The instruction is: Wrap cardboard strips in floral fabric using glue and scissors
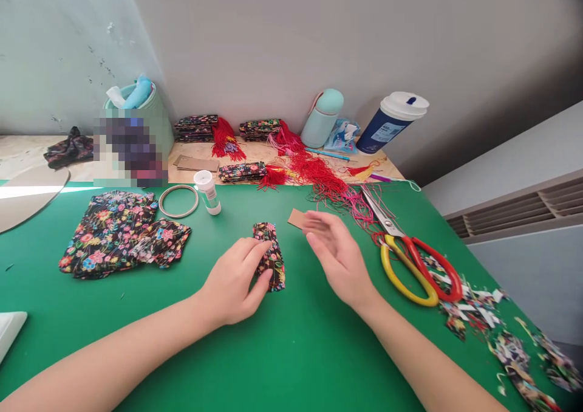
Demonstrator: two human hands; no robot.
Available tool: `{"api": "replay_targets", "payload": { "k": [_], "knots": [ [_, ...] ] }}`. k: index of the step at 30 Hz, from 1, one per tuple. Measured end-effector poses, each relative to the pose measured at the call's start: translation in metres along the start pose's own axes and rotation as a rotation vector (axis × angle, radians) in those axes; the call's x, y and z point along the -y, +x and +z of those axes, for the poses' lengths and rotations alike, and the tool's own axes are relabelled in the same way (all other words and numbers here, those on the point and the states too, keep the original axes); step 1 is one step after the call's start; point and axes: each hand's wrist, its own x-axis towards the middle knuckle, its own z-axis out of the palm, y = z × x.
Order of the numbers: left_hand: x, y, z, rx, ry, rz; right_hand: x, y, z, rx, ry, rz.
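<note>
A narrow strip of black floral fabric (274, 263) lies upright on the green mat (291, 351), in the middle. Over its left side rests my left hand (239, 278), thumb and fingers apart, touching the strip. My right hand (339, 257) is to the right, fingers loosely spread, beside a small brown card (297, 219). The card's right end is hidden behind the fingers, and whether they touch it cannot be made out. A white glue stick (207, 193) stands behind my left hand.
Folded floral fabric (109, 233) and a metal ring (178, 202) lie left. Large scissors (405, 254) and fabric scraps (473, 309) are right. Red tassels (319, 172), bundled floral pieces (242, 172), a mint bottle (322, 120) and a blue cup (387, 126) stand or lie behind.
</note>
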Motion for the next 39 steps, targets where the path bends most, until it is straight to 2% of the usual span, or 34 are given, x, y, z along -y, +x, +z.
{"api": "replay_targets", "payload": {
  "k": [2, 4, 8, 12, 15, 17, 20, 24, 28, 32, 39],
  "knots": [
    [-0.008, -0.003, 0.003, 0.018, -0.051, -0.045, 0.009, -0.011, 0.013, 0.098, 0.304, 0.15],
    [-0.012, -0.004, 0.005, 0.028, -0.088, -0.085, 0.013, -0.019, 0.023, 0.122, 0.479, 0.247],
    [-0.012, -0.006, 0.01, 0.075, -0.063, -0.096, 0.014, -0.027, 0.029, 0.08, 0.605, 0.329],
    [-0.005, -0.005, 0.012, 0.049, -0.077, -0.064, 0.016, -0.027, 0.03, 0.147, 0.721, 0.342],
    [0.003, 0.002, 0.007, -0.031, -0.223, -0.183, 0.013, -0.025, 0.031, 0.143, 0.69, 0.286],
    [0.009, 0.009, 0.001, -0.1, -0.376, -0.367, 0.008, -0.023, 0.031, 0.068, 0.599, 0.255],
    [0.013, 0.015, -0.007, -0.157, -0.762, -0.607, 0.0, -0.018, 0.03, -0.001, 0.512, 0.263],
    [0.006, 0.016, -0.012, -0.133, -1.238, -0.794, 0.001, -0.016, 0.027, 0.123, 0.578, 0.286],
    [-0.002, 0.018, -0.016, -0.085, -1.465, -0.876, 0.007, -0.017, 0.025, 0.243, 0.569, 0.233],
    [-0.001, 0.022, -0.02, -0.105, -1.518, -0.955, 0.011, -0.017, 0.024, 0.288, 0.537, 0.218],
    [0.006, 0.02, -0.017, -0.04, -1.577, -0.959, 0.019, -0.018, 0.024, 0.366, 0.445, 0.219]
  ]
}}
